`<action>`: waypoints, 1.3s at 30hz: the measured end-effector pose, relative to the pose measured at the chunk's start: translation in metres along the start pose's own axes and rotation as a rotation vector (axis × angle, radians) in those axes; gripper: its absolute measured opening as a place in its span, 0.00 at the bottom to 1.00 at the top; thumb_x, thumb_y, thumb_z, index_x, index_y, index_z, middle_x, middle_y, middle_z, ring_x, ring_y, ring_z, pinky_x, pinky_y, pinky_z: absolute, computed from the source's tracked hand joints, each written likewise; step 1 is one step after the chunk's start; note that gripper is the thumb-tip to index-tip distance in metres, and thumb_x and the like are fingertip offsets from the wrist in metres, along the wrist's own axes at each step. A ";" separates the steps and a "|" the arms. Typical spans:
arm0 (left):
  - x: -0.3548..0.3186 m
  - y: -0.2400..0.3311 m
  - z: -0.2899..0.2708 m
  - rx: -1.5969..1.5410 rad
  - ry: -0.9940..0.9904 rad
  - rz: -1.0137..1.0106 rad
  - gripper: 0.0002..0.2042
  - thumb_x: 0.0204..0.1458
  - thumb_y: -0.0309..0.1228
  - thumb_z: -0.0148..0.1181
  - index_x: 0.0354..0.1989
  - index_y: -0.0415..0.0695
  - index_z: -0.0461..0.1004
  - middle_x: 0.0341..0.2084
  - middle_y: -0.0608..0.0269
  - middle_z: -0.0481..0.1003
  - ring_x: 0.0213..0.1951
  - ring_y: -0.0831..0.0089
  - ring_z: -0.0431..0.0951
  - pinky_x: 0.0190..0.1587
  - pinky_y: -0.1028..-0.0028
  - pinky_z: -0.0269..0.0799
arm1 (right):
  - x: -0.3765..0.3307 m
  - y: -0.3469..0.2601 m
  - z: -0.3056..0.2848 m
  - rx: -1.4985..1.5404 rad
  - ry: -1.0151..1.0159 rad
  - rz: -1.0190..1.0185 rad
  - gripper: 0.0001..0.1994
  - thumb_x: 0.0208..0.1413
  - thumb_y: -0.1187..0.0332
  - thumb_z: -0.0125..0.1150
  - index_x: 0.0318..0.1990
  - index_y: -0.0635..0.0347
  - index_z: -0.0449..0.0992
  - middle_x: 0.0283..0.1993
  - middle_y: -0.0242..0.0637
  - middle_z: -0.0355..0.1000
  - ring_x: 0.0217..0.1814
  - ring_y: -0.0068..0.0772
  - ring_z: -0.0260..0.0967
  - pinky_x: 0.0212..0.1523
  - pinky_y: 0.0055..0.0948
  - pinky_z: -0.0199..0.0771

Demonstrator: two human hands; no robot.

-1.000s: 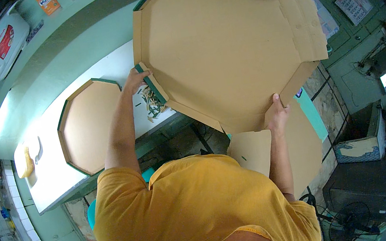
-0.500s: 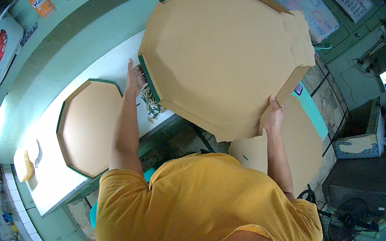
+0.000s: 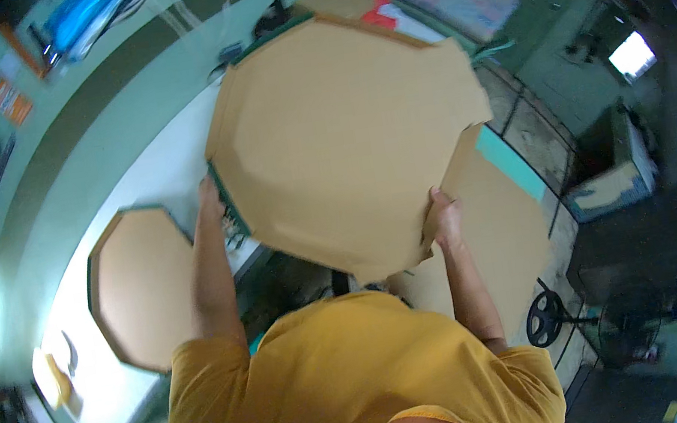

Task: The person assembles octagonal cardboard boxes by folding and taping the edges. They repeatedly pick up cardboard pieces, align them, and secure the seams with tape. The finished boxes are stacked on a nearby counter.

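Head view: a large octagonal cardboard piece [image 3: 345, 137] with a green edge is held up in the air above the white table [image 3: 151, 173]. The left hand [image 3: 209, 197] grips its left edge, fingers closed on it. The right hand [image 3: 442, 219] clamps its lower right edge. A second octagonal cardboard piece [image 3: 141, 287] lies flat on the table, left of the left forearm. Flat cardboard sheets [image 3: 501, 232] stand beyond the right hand.

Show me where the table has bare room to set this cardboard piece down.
The white table is bare between the octagonal cardboard tray lying on it and the big cardboard piece held by the left hand and right hand. The near-left end is crowded with small yellowish items.
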State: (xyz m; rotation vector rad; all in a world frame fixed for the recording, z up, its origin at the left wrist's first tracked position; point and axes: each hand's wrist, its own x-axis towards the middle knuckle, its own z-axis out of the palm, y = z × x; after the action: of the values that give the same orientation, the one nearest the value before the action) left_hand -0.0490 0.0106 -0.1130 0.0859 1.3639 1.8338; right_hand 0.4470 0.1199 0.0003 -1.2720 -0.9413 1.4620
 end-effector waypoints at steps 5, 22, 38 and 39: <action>0.023 -0.033 0.035 0.123 -0.110 0.039 0.18 0.61 0.37 0.39 0.41 0.37 0.73 0.31 0.53 0.77 0.29 0.64 0.78 0.30 0.67 0.75 | -0.010 0.010 -0.050 0.164 -0.025 -0.082 0.09 0.58 0.71 0.52 0.42 0.67 0.71 0.38 0.38 0.72 0.36 0.31 0.70 0.41 0.33 0.71; -0.238 -0.215 0.275 1.111 -1.000 0.619 0.11 0.52 0.26 0.50 0.44 0.41 0.73 0.36 0.46 0.75 0.45 0.49 0.73 0.46 0.58 0.69 | -0.095 0.166 -0.361 0.608 0.765 0.139 0.08 0.52 0.75 0.56 0.40 0.62 0.68 0.32 0.33 0.63 0.33 0.31 0.62 0.37 0.36 0.67; -0.316 -0.277 0.254 1.436 -1.708 1.038 0.09 0.51 0.35 0.56 0.34 0.43 0.77 0.33 0.60 0.75 0.42 0.60 0.73 0.57 0.62 0.59 | -0.123 0.094 -0.418 -1.510 -0.374 -0.581 0.12 0.50 0.66 0.57 0.43 0.51 0.76 0.46 0.39 0.72 0.54 0.45 0.65 0.60 0.45 0.58; -0.317 -0.280 0.253 1.440 -1.726 1.006 0.09 0.52 0.34 0.56 0.34 0.43 0.77 0.34 0.60 0.75 0.42 0.60 0.73 0.57 0.62 0.60 | -0.112 0.093 -0.415 -1.554 -0.403 -0.546 0.11 0.49 0.67 0.57 0.42 0.51 0.76 0.44 0.39 0.72 0.53 0.45 0.66 0.59 0.44 0.60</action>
State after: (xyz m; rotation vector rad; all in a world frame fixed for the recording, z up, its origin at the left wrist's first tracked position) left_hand 0.4441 0.0189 -0.1126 2.6079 0.8288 0.2266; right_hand 0.8417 -0.0255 -0.1272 -1.4480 -2.6948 0.3368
